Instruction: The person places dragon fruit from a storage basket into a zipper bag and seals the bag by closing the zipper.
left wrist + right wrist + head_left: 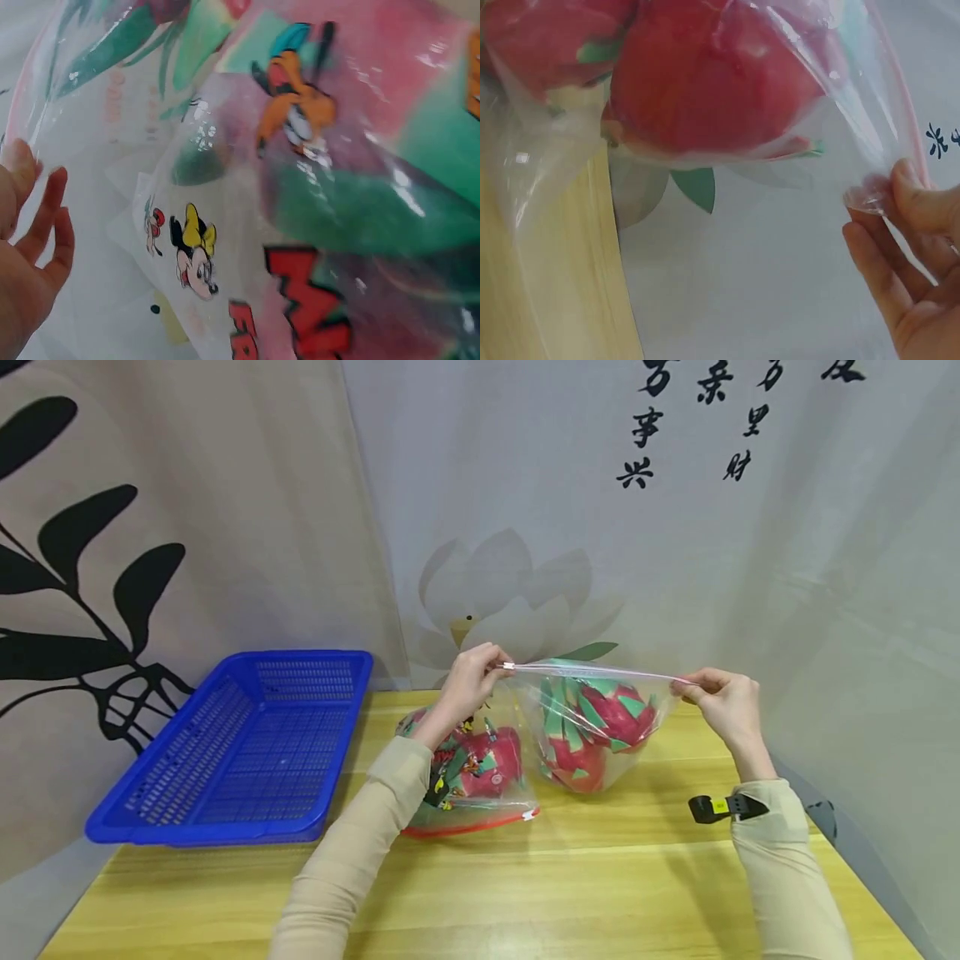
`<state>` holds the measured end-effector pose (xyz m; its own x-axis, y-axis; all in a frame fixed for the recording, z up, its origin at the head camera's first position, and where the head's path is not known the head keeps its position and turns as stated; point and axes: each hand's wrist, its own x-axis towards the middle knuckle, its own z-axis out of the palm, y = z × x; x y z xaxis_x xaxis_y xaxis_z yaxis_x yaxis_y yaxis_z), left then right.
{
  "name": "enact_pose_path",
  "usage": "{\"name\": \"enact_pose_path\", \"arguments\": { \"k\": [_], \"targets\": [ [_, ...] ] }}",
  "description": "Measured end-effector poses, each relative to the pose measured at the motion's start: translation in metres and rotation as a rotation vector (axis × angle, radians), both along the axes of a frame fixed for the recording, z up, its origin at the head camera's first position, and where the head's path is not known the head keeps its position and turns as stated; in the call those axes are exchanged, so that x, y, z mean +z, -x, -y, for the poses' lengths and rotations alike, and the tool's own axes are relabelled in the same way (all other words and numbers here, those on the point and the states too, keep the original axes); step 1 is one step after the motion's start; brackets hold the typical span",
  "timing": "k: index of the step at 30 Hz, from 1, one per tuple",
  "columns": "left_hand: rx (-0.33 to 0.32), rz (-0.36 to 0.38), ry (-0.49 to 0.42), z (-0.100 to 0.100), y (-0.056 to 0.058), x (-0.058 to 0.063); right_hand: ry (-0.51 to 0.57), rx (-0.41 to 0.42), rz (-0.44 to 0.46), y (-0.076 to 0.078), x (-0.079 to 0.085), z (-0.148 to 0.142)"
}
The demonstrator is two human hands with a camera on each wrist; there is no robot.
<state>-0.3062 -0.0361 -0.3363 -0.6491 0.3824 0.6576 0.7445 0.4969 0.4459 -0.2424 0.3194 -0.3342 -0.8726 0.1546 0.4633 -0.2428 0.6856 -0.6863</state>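
Observation:
A clear zip bag [534, 697] with a pink zip strip [592, 672] holds several red and green dragon fruits [618, 717]. My left hand [468, 681] pinches the strip's left end, beside a small white slider [509, 666]. At the opposite top corner, my right hand [722, 700] grips the bag between thumb and fingers, as the right wrist view also shows. The strip is drawn taut between both hands. Partly behind my left forearm lies a second zip bag [468, 814], printed with cartoon figures, with red and green fruit inside and a red zip towards me.
A blue plastic basket [300, 827] stands at the left on the wooden table [570, 893]. Behind the table hangs a pale curtain [525, 460] with printed leaves and characters. A black strap with a yellow label [720, 807] is around my right cuff.

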Motion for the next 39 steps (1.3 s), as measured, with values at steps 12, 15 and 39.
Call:
{"name": "enact_pose_path", "arguments": {
  "k": [12, 15, 39],
  "targets": [
    [-0.041, -0.215, 0.050, -0.003, -0.011, -0.007, -0.242, -0.181, -0.128, -0.012, 0.012, 0.044],
    [-0.045, -0.211, 0.065, -0.004, -0.012, -0.008, -0.290, -0.074, -0.342, -0.009, 0.016, 0.075],
    [0.010, -0.407, 0.177, -0.011, -0.020, -0.010, -0.539, 0.514, -0.948, 0.037, 0.002, 0.149]
  ]
}}
